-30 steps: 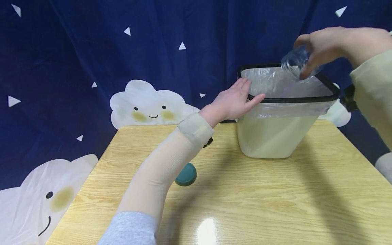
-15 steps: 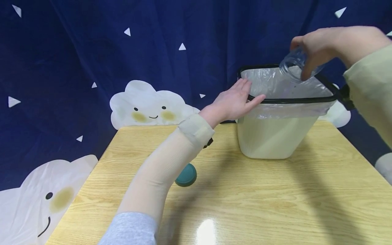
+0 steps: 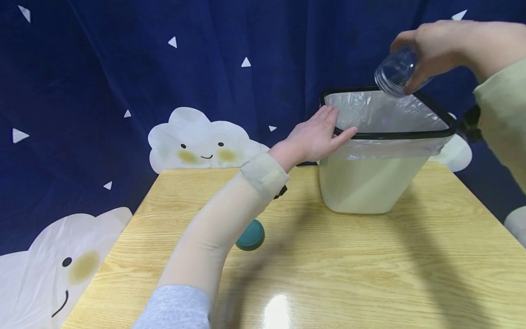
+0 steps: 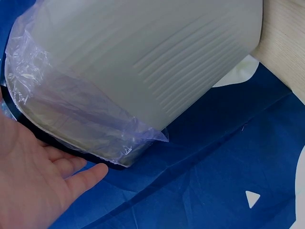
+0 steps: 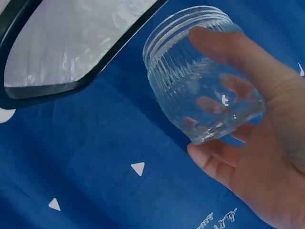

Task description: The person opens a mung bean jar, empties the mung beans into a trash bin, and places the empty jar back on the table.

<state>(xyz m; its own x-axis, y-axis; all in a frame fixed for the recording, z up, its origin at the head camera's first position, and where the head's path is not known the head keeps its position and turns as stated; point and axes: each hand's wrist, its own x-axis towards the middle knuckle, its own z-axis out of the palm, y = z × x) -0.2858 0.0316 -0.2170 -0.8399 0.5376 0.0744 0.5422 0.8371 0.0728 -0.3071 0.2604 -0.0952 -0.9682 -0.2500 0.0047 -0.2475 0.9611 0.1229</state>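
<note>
My right hand [image 3: 445,50] grips a clear glass jar [image 3: 395,68] above the far right part of a cream trash bin [image 3: 370,183]. The jar is tilted, its threaded mouth facing down and to the left. Through the glass in the right wrist view, the jar [image 5: 176,86] shows only fingers behind it. My left hand [image 3: 310,137] rests on the bin's black rim at its left corner, fingers straight and thumb spread. A thin plastic liner [image 4: 95,114] is folded over the rim. The bottom of the bin's inside is hidden.
A round teal lid [image 3: 250,234] lies on the wooden table [image 3: 328,274], partly hidden by my left forearm. Behind the table hangs a dark blue curtain [image 3: 287,45] with white triangles and clouds.
My right hand has raised the jar a little above the bin's rim. A few tiny dark specks seen under the jar half a second ago no longer show. The left hand stays put.
</note>
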